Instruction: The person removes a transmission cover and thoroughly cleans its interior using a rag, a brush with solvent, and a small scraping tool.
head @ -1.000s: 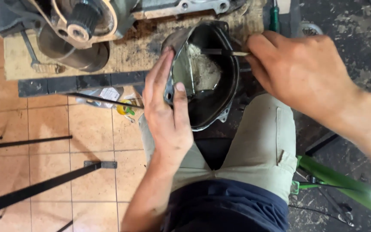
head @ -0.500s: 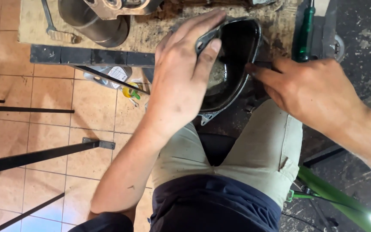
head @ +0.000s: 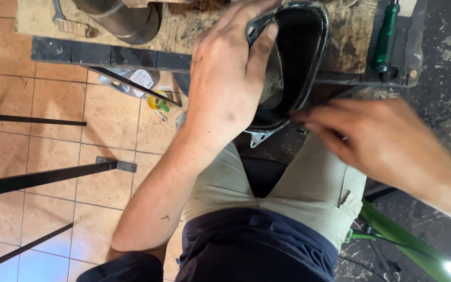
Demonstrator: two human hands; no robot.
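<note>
Tan floor tiles (head: 53, 136) lie left, dark stained concrete (head: 444, 78) right; a worn wooden workbench (head: 194, 23) spans the top.

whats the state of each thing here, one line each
left hand: gripping the rim of the cover, thumb hooked inside
right hand: blurred, fingertips at the cover's lower edge
black metal cover: hollow side up, tilted against the bench edge, grimy inside
green-handled screwdriver: lying on the bench, untouched
metal cylinder: on its side on the bench
plastic bottle: lying on the tiled floor
</note>
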